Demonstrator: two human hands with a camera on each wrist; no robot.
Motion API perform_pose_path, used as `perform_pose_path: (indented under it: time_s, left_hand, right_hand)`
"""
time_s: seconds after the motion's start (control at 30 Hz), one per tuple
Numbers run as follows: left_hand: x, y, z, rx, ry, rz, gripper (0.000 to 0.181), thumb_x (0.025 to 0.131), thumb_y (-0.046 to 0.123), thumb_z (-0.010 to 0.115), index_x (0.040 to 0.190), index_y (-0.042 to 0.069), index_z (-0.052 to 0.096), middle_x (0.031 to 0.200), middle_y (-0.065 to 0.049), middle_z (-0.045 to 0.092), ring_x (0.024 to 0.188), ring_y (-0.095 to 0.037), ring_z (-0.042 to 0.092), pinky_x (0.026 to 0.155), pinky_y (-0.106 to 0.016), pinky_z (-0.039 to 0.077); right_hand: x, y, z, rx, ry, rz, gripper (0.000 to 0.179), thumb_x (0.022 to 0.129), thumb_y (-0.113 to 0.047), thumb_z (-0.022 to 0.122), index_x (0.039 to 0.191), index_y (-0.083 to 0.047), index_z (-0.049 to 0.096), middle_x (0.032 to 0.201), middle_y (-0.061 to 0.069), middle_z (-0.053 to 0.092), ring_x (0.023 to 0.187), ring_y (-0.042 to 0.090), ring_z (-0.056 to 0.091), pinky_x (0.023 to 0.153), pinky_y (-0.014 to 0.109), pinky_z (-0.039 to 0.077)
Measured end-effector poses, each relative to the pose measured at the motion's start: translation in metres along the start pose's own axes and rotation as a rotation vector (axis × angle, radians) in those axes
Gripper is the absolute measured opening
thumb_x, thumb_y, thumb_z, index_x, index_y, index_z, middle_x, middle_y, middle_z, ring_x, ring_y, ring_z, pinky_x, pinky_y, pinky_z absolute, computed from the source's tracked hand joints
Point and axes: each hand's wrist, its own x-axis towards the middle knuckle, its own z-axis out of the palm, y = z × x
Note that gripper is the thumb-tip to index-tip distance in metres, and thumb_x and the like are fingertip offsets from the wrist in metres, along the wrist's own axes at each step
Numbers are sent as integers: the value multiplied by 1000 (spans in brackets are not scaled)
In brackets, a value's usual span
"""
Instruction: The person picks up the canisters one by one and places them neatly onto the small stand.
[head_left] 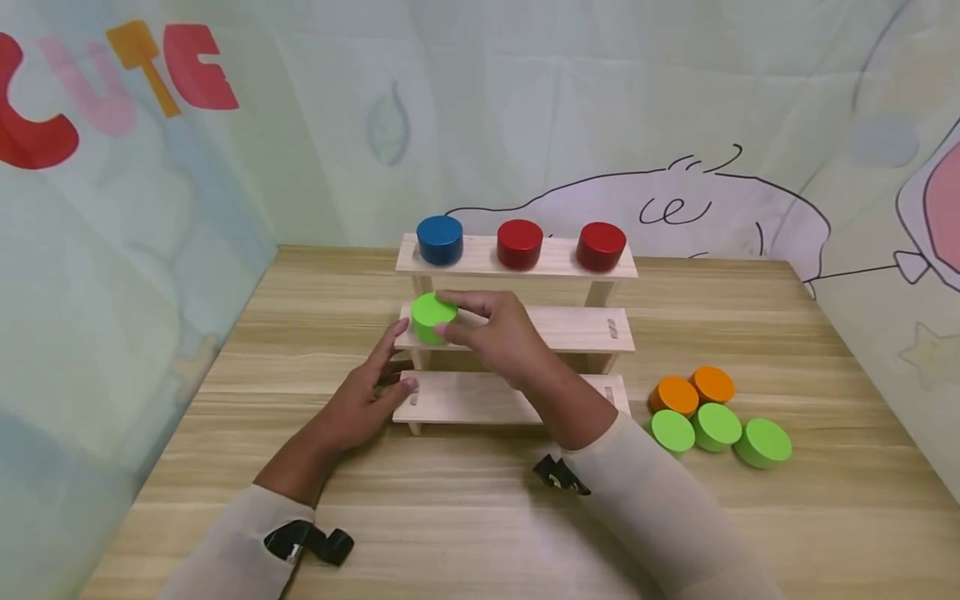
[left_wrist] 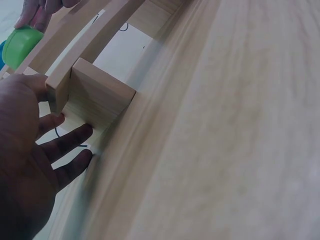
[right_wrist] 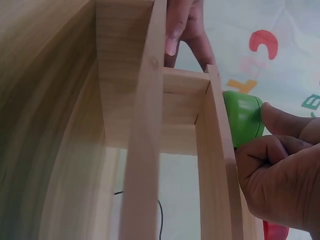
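Note:
My right hand (head_left: 502,333) pinches a green round block (head_left: 432,318) between thumb and fingers at the left end of the middle shelf (head_left: 558,329) of a three-step wooden rack. In the right wrist view, the green block (right_wrist: 243,118) sits against the shelf, with the right hand (right_wrist: 280,170) at its side. My left hand (head_left: 365,404) is at the rack's left end, fingers spread, thumb touching the bottom shelf (head_left: 480,398) and a fingertip by the middle one. The left wrist view shows the left hand (left_wrist: 37,135) with its fingers spread beside the rack's side piece (left_wrist: 95,95).
On the top shelf (head_left: 480,250) stand a blue block (head_left: 440,241) and two red blocks (head_left: 519,244). Right of the rack, two orange blocks (head_left: 712,384) and three green blocks (head_left: 717,427) lie on the wooden table (head_left: 465,508). A printed cloth (head_left: 525,100) hangs behind.

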Motion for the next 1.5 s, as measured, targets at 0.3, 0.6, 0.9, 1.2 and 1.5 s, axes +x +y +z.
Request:
perform_pose_path:
  time_s: [0.3,0.6,0.9,1.2,1.5]
  left_hand:
    - [0,1,0,4,1,10,85,113,20,60,176,40,7,174,-26,37,145,-53,58,114,-71,50]
    - [-1,1,0,2,3,15,84,113,20,60,177,39,7,174,-27,36,145,-54,58,114,-71,50]
    - [0,0,0,-3,5,25,85,113,19,60,176,40,8,174,-26,38,145,-53,58,114,-70,50]
    - [1,0,0,-7,0,12,84,114,21,60,176,41,7,174,-25,37,146,-53,57,115,-70,50]
    - [0,-1,-1,-1,2,18,84,114,21,59,176,41,6,173,-26,39,146,-53,57,114,-70,50]
  right_hand:
    - [2,4,1,-51,-20,-10,50,99,-10,81,146,-23,73,155,-1,67,161,26,45,126,45,47]
    - [1,1,-1,-96,-24,-41,55,100,-8,79,153,-19,66,160,2,63,162,29,42,131,50,40]
    - [0,1,-5,-115,-54,-39,66,102,-10,77,163,-19,54,165,3,58,165,28,39,134,51,34]
    - [-2,3,-3,-119,-42,-57,72,99,-8,80,165,-16,51,167,4,56,165,26,38,137,52,27]
    - [-17,9,-10,-171,-14,-127,71,97,-8,82,162,-18,55,162,5,60,162,28,45,134,56,31]
